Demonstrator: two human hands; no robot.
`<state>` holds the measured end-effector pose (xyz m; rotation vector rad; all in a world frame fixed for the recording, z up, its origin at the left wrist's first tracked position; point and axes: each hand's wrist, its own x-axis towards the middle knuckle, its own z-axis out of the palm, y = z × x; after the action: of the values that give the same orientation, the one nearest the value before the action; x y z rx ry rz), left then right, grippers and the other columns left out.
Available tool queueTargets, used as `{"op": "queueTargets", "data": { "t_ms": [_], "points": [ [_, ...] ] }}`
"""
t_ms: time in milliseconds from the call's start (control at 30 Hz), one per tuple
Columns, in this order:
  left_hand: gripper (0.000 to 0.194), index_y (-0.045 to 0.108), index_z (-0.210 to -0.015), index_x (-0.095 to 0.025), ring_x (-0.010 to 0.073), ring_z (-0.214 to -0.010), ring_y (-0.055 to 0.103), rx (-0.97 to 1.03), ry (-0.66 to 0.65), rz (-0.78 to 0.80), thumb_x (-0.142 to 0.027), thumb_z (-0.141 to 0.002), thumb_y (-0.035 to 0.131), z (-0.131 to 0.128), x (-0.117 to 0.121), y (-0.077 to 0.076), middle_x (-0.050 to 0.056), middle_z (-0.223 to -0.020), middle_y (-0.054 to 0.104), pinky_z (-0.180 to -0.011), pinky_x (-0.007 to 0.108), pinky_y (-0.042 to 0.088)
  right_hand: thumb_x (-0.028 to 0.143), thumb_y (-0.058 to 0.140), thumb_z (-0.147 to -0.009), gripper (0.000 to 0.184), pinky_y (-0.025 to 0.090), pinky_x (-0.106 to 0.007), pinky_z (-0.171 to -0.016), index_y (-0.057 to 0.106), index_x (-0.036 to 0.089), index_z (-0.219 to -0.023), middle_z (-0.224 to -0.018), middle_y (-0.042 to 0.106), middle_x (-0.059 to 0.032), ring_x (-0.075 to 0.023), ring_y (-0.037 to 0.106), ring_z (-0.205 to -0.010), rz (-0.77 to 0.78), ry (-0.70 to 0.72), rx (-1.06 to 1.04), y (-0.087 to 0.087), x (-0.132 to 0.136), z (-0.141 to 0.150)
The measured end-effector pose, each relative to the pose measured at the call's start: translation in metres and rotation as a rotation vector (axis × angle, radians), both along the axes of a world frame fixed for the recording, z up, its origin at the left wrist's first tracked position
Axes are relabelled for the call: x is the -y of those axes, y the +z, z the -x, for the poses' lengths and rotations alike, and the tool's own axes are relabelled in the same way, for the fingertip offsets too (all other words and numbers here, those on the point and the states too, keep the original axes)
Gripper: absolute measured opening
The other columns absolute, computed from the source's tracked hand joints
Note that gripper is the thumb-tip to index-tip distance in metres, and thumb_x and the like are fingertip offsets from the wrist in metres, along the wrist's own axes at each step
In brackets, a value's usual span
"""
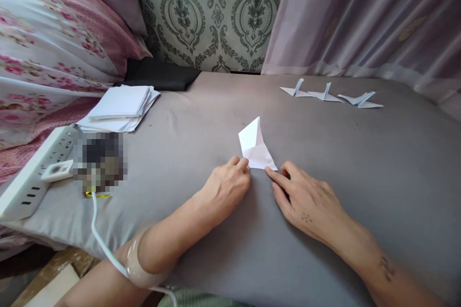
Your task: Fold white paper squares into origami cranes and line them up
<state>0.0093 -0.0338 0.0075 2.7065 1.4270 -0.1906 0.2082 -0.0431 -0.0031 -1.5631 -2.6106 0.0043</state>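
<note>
A folded sheet of white paper (256,146) lies on the grey cloth in front of me, its narrow tip pointing away. My left hand (232,180) is closed at the paper's near left corner, with the fingers curled in and the fingertips partly hidden. At the near right corner, the index fingertip of my right hand (306,199) rests on the paper. The thumb of that hand is apart from the index finger, while its other fingers bend under and are partly hidden. Three folded paper cranes (326,93) stand in a row at the back right.
A stack of white paper (120,103) lies at the back left beside a black flat item (162,74). A white power strip (36,172) sits at the left, near a blurred object (101,160). A white cable (101,240) runs past my left forearm. Curtains hang behind.
</note>
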Motion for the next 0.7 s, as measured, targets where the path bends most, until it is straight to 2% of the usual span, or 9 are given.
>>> {"op": "queueTargets", "data": {
  "t_ms": [233,333,400,467,533,600,633,700],
  "points": [
    [0.020,0.064,-0.086,-0.012,0.0223,-0.083,0.056,0.056,0.013,-0.017,-0.007,-0.082,0.045,0.001,0.000,0.002,0.012,-0.090,0.061,-0.057,0.028,0.048,0.027,0.042,-0.092,0.034,0.029,-0.028,-0.051,0.063,0.028,-0.119,-0.091,0.060,-0.0025,-0.0134,0.058,-0.066,0.025,-0.027,-0.033,0.004,0.001,-0.004],
    [0.022,0.065,-0.076,-0.013,0.0206,-0.079,0.058,0.185,0.080,0.000,-0.008,-0.080,0.044,0.006,-0.006,0.000,0.010,-0.085,0.064,-0.057,0.027,0.045,0.026,0.044,-0.089,0.032,0.033,-0.029,-0.053,0.068,0.029,-0.110,-0.094,0.064,-0.0018,-0.0123,0.057,-0.062,0.072,-0.058,-0.128,0.003,-0.004,-0.009],
    [0.025,0.065,-0.071,-0.014,0.0184,-0.073,0.059,0.386,0.216,0.033,-0.009,-0.078,0.042,0.010,-0.013,-0.001,0.008,-0.080,0.065,-0.061,0.027,0.045,0.026,0.047,-0.087,0.026,0.037,-0.028,-0.058,0.072,0.028,-0.096,-0.094,0.066,-0.0007,-0.0120,0.057,-0.062,0.145,-0.100,-0.272,0.000,-0.013,-0.013],
    [0.025,0.065,-0.067,-0.015,0.0160,-0.061,0.057,0.672,0.446,0.100,-0.012,-0.074,0.042,0.015,-0.021,-0.003,0.004,-0.064,0.060,-0.060,0.027,0.045,0.028,0.050,-0.084,0.022,0.043,-0.029,-0.065,0.071,0.023,-0.080,-0.086,0.068,-0.0015,-0.0141,0.059,-0.067,0.220,-0.200,-0.499,-0.004,-0.024,-0.019],
    [0.025,0.065,-0.067,-0.015,0.0152,-0.060,0.057,1.043,0.675,0.162,-0.015,-0.072,0.040,0.019,-0.028,-0.004,0.003,-0.061,0.058,-0.058,0.026,0.046,0.033,0.051,-0.083,0.024,0.045,-0.029,-0.062,0.070,0.019,-0.081,-0.075,0.067,-0.0030,-0.0159,0.060,-0.065,0.277,-0.365,-0.740,-0.007,-0.034,-0.023],
    [0.021,0.062,-0.069,-0.015,0.0154,-0.069,0.060,1.389,0.821,0.156,-0.014,-0.070,0.041,0.022,-0.034,-0.005,0.005,-0.072,0.061,-0.058,0.024,0.048,0.041,0.052,-0.082,0.030,0.045,-0.029,-0.058,0.069,0.017,-0.087,-0.077,0.067,-0.0049,-0.0161,0.059,-0.063,0.256,-0.465,-0.912,-0.008,-0.041,-0.025],
    [0.018,0.061,-0.072,-0.014,0.0154,-0.072,0.060,1.501,0.882,0.165,-0.014,-0.069,0.043,0.023,-0.035,-0.005,0.006,-0.079,0.062,-0.058,0.023,0.050,0.042,0.052,-0.083,0.032,0.046,-0.029,-0.060,0.069,0.017,-0.090,-0.082,0.067,-0.0060,-0.0166,0.060,-0.067,0.227,-0.452,-0.946,-0.008,-0.042,-0.025],
    [0.012,0.058,-0.078,-0.014,0.0153,-0.076,0.061,1.622,1.006,0.223,-0.014,-0.070,0.048,0.024,-0.038,-0.005,0.009,-0.090,0.062,-0.059,0.023,0.052,0.040,0.052,-0.083,0.030,0.048,-0.031,-0.068,0.068,0.018,-0.094,-0.093,0.066,-0.0076,-0.0180,0.061,-0.078,0.120,-0.327,-0.943,-0.006,-0.042,-0.021]
  ]
}}
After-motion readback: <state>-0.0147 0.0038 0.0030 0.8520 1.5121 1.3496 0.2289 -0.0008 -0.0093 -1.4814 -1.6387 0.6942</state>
